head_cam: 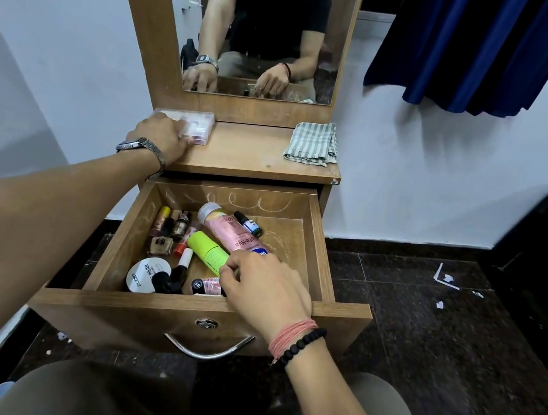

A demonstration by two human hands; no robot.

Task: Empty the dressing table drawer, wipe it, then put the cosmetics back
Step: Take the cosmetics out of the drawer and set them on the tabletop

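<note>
Left hand [159, 134]: flat on clear plastic box [194, 125] above the drawer [317, 233], parking it on top.
Right hand [262, 287]: inside drawer, fingers closing on green tube [208, 249]; grip unconfirmed.

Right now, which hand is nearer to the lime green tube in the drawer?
The right hand: its fingertips sit at the lime green tube inside the drawer. The left hand is up on the tabletop, resting on a clear plastic box.

— What colours sit in the brown wooden drawer [317, 233]?
— A pink bottle [233, 233], a lime-green tube [208, 249], a white round tin [144, 276].
— And far right?
— A grey-and-white striped cloth [312, 142], a deep blue curtain [475, 49].
</note>
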